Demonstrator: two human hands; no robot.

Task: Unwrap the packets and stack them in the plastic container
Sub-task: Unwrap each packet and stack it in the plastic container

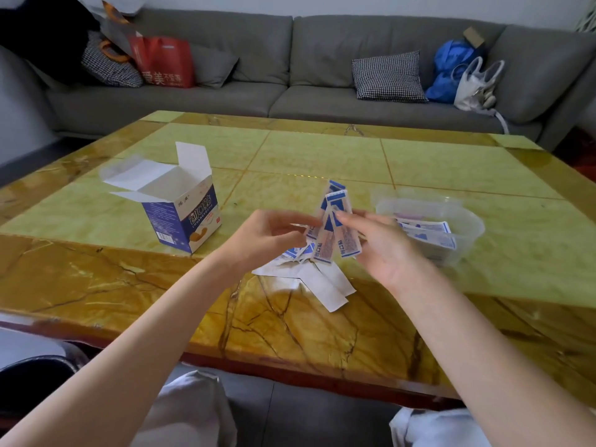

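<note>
A fan of blue-and-white bandage packets (333,227) stands upright above the table's middle, held between both hands. My left hand (267,237) pinches the packets from the left side. My right hand (377,243) grips them from the right, thumb on the front. A clear plastic container (464,221) sits just right of my right hand, with several packets (425,233) lying inside it. Under the hands, loose packets and white paper strips (319,282) lie on the table.
An opened blue-and-white cardboard box (183,211) stands left of the hands on the yellow-green marble table (322,150). A grey sofa (290,59) with cushions and bags runs behind the table. My knees show below the near edge.
</note>
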